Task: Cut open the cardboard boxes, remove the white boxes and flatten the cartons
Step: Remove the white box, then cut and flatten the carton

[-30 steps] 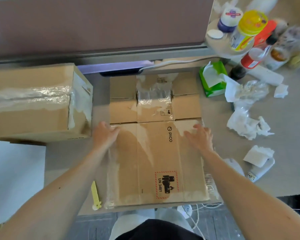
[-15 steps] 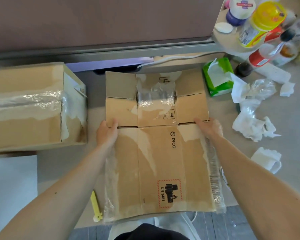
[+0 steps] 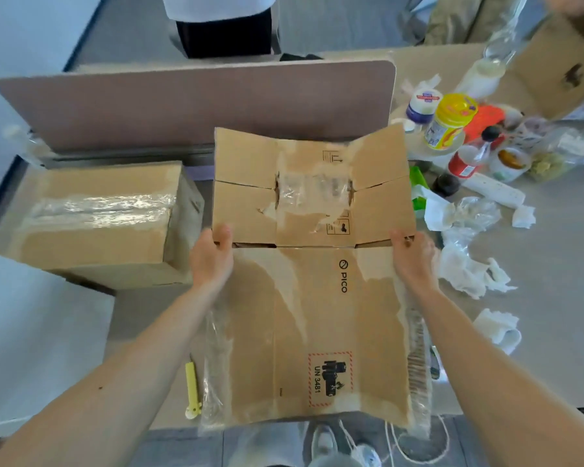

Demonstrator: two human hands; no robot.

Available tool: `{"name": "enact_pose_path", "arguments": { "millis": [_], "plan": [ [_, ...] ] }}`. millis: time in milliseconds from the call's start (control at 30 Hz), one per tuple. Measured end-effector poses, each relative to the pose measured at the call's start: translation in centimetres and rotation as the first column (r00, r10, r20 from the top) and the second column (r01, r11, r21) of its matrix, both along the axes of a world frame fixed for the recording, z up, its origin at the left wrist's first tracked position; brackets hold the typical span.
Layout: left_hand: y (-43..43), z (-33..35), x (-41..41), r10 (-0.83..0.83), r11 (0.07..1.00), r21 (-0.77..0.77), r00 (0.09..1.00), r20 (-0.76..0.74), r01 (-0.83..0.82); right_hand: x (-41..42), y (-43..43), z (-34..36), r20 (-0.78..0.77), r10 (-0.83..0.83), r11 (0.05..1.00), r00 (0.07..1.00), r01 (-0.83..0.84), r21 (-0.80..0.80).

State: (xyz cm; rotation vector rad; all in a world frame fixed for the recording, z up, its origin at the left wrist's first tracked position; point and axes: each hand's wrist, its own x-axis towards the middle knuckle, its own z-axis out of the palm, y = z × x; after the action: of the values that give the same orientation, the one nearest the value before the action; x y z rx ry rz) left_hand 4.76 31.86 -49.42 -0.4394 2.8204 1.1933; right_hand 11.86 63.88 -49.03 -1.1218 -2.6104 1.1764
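A flattened brown carton [image 3: 304,318] with PICO print and strips of clear tape is lifted off the grey desk [image 3: 553,298], its far flaps tilted up. My left hand [image 3: 211,257] grips its left edge at the fold. At the same fold, on the right edge, my right hand [image 3: 412,256] grips it. A taped, closed cardboard box [image 3: 102,224] stands to the left. A yellow cutter [image 3: 192,387] lies on the desk by my left forearm. No white box is in view.
A brown desk divider [image 3: 196,102] stands behind the carton. Bottles and jars [image 3: 452,123] crowd the right back, with a green tissue pack [image 3: 418,190] and crumpled paper and plastic [image 3: 466,264]. Another open carton [image 3: 560,69] is at the far right. A person stands beyond the divider.
Both hands slid from the carton's face to its side edges, gripped them and lifted the flattened carton up off the desk. The view has tilted up.
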Motion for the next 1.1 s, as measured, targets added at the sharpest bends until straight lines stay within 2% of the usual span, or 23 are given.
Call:
{"name": "enact_pose_path", "arguments": {
  "millis": [100,267,333,500,800,1100],
  "plan": [
    [0.0,5.8,1.9,-0.011,1.000,0.026,0.990,-0.142,0.015,0.9,0.4,4.7,-0.118,0.028,1.000,0.993,-0.027,0.013],
    [-1.5,15.9,3.5,0.073,0.997,0.062,0.930,-0.360,-0.054,1.1,-0.1,14.2,-0.335,0.072,0.997,0.939,-0.074,0.004],
    [-2.1,20.7,4.3,0.112,0.991,0.111,0.896,-0.431,-0.070,0.7,-0.6,18.2,-0.445,0.101,0.994,0.890,-0.106,0.012],
    [-4.7,32.5,6.7,0.150,0.988,0.075,0.778,-0.610,-0.132,0.7,-3.3,28.8,-0.634,0.154,0.981,0.758,-0.196,0.004],
    [-12.9,49.7,12.6,0.224,0.957,0.060,0.591,-0.775,-0.285,-0.7,-11.3,43.1,-0.811,0.273,0.937,0.518,-0.335,0.101],
    [-28.9,56.5,22.1,0.348,0.831,0.059,0.433,-0.831,-0.553,-0.8,-29.6,50.6,-0.848,0.427,0.821,0.313,-0.527,0.219]
  ]
}}
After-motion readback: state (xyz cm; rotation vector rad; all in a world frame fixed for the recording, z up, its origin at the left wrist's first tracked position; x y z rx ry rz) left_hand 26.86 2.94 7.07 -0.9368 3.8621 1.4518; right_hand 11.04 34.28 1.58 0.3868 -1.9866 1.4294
